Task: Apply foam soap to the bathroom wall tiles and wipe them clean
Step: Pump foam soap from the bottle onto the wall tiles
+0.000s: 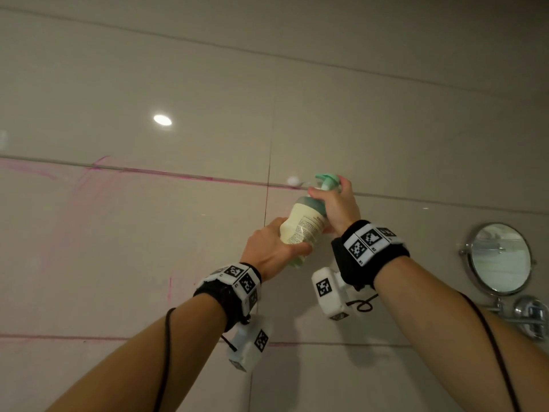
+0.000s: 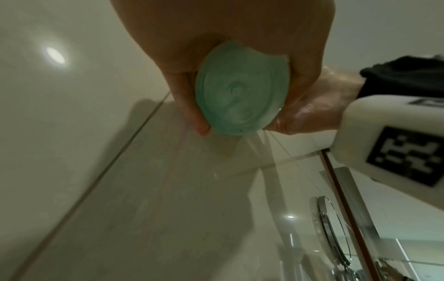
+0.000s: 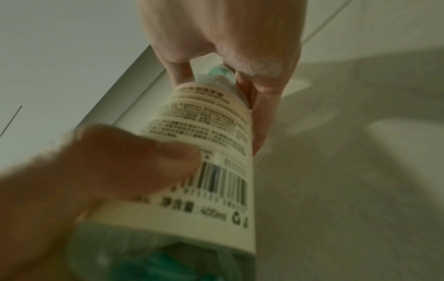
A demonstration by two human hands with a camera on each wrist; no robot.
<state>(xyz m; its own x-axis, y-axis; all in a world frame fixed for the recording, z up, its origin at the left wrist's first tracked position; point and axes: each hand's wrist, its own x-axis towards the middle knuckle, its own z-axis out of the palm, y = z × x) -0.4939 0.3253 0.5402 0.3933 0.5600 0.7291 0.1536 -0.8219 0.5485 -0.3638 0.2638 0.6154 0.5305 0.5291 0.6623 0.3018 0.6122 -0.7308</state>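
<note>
A foam soap bottle [image 1: 303, 226] with a cream label and a green pump [image 1: 326, 180] is held tilted up against the beige wall tiles [image 1: 133, 239]. My left hand [image 1: 276, 251] grips its lower end; the left wrist view shows my fingers wrapped round the green base [image 2: 240, 89]. My right hand [image 1: 332, 203] grips the neck, fingers curled round the pump. A small white foam blob [image 1: 294, 181] sits on the grout line just left of the nozzle. Pink streaks [image 1: 166, 173] run along the grout and smear the left tiles. In the right wrist view, the label [image 3: 211, 148] fills the middle.
A round chrome mirror [image 1: 499, 258] hangs on the wall at the right, with a chrome fitting [image 1: 528, 313] below it. The mirror [image 2: 334, 233] also appears edge-on in the left wrist view. A ceiling light reflects on the glossy tile [image 1: 162, 120].
</note>
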